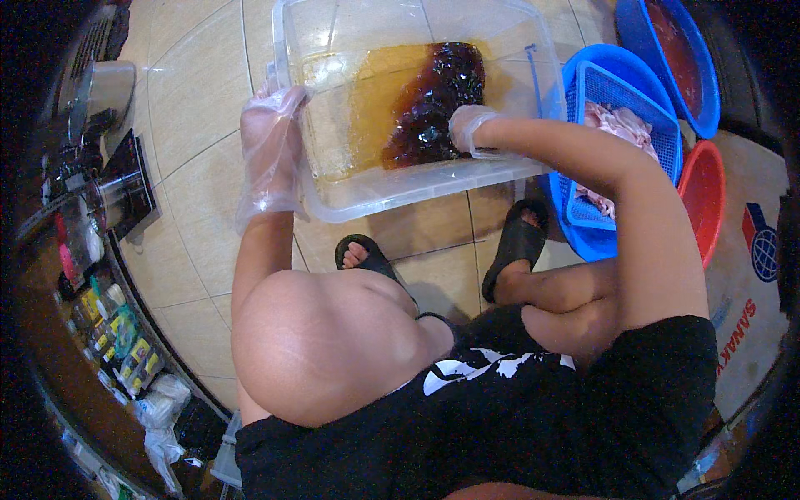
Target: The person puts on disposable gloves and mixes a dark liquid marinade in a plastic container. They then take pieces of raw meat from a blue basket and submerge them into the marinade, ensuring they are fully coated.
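Note:
A clear plastic tub [350, 206] is in front of me, tilted so that a dark brown, glossy liquid [431, 119] has pooled towards its right side. A thinner amber film [369, 106] coats the bottom to the left. My left hand [272, 128], in a loose clear plastic glove, grips the tub's left rim with the thumb over the edge. Inside the tub, my right hand [470, 128] is also gloved and reaches down at the edge of the dark liquid. Its fingers are hidden from view, so what they touch cannot be made out.
At right, a blue basket [578, 209] with raw meat [619, 128] sits in a blue basin [590, 247]. Beyond stands another blue basin [706, 119] with reddish liquid; nearer is a red basin [709, 200]. A shelf with packets [134, 369] lines the left. My sandalled feet [519, 250] stand below the tub.

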{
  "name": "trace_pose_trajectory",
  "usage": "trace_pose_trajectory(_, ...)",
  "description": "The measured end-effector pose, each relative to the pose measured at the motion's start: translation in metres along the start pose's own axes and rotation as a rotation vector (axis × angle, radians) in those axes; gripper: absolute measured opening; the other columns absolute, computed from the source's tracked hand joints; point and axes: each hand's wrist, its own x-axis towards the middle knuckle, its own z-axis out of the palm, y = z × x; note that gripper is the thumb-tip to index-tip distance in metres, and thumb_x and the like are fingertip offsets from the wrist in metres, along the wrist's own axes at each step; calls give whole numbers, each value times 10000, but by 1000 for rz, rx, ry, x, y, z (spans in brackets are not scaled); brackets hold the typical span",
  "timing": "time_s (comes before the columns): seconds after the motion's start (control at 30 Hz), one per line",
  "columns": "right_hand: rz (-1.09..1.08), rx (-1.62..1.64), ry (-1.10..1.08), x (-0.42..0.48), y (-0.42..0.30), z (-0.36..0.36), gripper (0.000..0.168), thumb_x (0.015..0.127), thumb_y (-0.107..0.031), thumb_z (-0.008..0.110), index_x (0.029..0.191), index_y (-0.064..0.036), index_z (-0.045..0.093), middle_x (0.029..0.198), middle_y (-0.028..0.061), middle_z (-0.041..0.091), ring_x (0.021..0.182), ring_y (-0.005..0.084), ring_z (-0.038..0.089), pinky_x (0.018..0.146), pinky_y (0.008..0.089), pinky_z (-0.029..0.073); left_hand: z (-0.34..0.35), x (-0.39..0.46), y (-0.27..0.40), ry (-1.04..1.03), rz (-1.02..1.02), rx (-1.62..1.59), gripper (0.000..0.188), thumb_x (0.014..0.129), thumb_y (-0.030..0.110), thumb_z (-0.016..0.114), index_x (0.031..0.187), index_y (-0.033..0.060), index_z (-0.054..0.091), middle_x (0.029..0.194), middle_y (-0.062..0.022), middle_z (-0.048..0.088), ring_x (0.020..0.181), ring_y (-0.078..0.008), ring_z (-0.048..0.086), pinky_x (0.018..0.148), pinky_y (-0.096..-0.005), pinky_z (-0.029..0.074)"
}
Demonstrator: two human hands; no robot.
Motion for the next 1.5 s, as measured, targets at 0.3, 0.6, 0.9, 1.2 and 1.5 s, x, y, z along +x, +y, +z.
trace_pose_trajectory(0.3,-249,561,213,11,-43,-27,265,753,-171,569,954,-58,701,1006,203,668,954,361,638,823,455,506,-5,-1,2,48,-82,31,249,813,182,664,930,-37,644,836,-76,660,747,-156,592,685,-293,455)
trace_pose_trajectory(0.6,22,-151,654,50,13,-38,468,810,-119,545,1260,-2,499,1335,205,467,1205,354,485,977,410,447,-4,-2,-2,27,-39,-5,226,824,185,653,911,-24,646,798,-62,647,717,-141,570,672,-287,448)
trace_pose_trajectory(0.9,478,36,407,33,28,-1,309,898,-201,500,1127,-49,641,1146,166,638,978,320,659,786,427,548,0,2,3,-7,-31,93,217,826,170,646,910,-29,647,791,-58,644,716,-143,572,674,-290,450)
trace_pose_trajectory(1.2,-332,-287,-77,6,-1,6,262,828,-203,529,914,-49,724,951,192,688,904,359,665,733,462,533,-3,-1,-1,-53,-7,31,277,786,287,649,963,74,661,923,-63,633,864,-209,564,808,-332,416)
trace_pose_trajectory(1.5,-369,264,-12,8,-65,-50,348,813,-260,549,1057,-43,670,1111,165,639,984,358,618,869,456,489,-3,-3,4,-33,-38,-6,232,823,183,647,908,-33,643,787,-60,639,722,-151,578,674,-296,450)
